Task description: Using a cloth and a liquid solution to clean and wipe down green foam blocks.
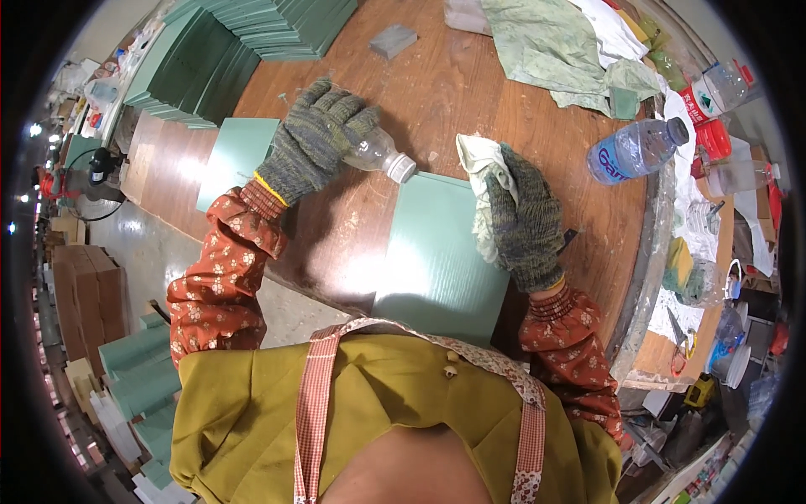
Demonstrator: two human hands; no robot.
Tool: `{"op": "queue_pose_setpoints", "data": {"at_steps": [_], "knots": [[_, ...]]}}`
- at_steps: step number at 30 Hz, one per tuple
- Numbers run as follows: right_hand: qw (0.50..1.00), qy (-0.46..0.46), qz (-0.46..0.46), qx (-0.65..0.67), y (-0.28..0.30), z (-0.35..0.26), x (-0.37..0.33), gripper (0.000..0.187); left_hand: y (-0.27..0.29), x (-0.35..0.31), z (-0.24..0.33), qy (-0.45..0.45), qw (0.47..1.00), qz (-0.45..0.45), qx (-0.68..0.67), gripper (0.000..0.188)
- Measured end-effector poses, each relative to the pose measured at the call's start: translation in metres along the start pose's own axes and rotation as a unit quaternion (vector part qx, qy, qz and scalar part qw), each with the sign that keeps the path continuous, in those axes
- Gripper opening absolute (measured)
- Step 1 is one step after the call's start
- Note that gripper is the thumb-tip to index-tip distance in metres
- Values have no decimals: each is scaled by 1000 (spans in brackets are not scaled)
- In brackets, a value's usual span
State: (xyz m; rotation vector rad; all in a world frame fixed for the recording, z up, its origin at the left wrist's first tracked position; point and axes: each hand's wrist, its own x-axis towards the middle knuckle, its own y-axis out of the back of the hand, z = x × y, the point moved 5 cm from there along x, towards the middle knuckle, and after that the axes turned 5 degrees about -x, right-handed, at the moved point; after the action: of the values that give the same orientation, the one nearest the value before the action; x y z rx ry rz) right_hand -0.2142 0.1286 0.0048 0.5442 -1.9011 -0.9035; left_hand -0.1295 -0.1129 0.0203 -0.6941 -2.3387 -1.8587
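My left hand, in a grey-green knit glove, is closed around a clear plastic bottle. The bottle lies tilted, its white cap pointing right toward a green panel. That panel lies flat on the wooden table in front of me, glossy where light strikes it. My right hand, gloved alike, grips a pale, crumpled cloth at the panel's right edge. Its fingers partly hide the cloth. Beneath my left wrist, a second green panel is partly covered.
Stacks of green panels stand at the back left. A grey block lies at the back of the table. To the right are a blue-labelled water bottle, a spread green cloth and scissors.
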Motion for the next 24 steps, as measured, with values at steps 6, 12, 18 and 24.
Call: {"op": "queue_pose_setpoints", "data": {"at_steps": [6,12,18,24], "knots": [[976,-152,3,155,2,6,2,34,11,16,12,-10,998,54,40,41],[931,-268,14,246,14,13,-9,35,8,11,4,-36,997,15,67,40],[928,-260,72,257,15,24,-19,32,6,42,29,-49,997,-26,44,39],[873,-397,92,269,43,47,-34,37,1,100,67,-63,979,-173,-85,42]]}}
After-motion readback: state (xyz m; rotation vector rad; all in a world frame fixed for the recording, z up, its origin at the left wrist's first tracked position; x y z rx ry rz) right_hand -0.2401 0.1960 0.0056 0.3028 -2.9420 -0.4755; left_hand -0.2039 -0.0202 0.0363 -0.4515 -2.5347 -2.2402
